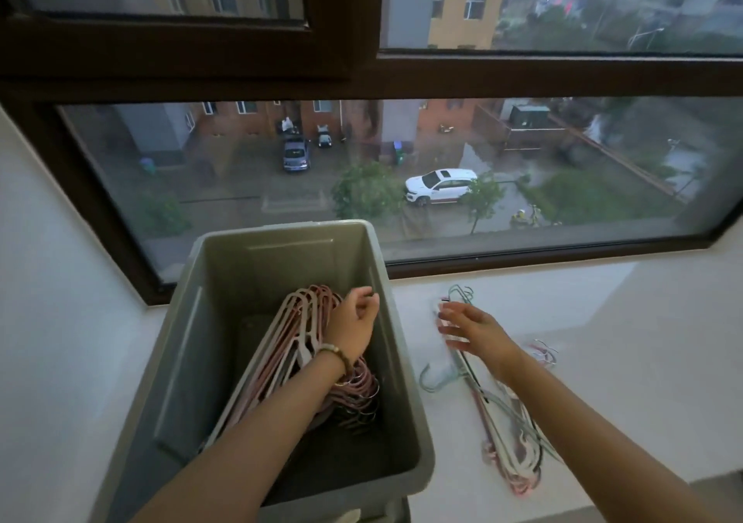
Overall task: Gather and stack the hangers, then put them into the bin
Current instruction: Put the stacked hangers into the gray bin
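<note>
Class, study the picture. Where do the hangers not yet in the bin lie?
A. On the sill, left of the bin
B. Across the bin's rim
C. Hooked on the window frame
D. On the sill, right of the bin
D: the loose hangers lie on the sill to the right of the bin, where the right hand reaches.

Bin (189,333) walls hem stacked hangers (281,345); top open.

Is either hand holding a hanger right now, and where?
Neither, it seems: left hand empty over the grey plastic bin, right hand open above the thin pastel hangers on the sill.
</note>
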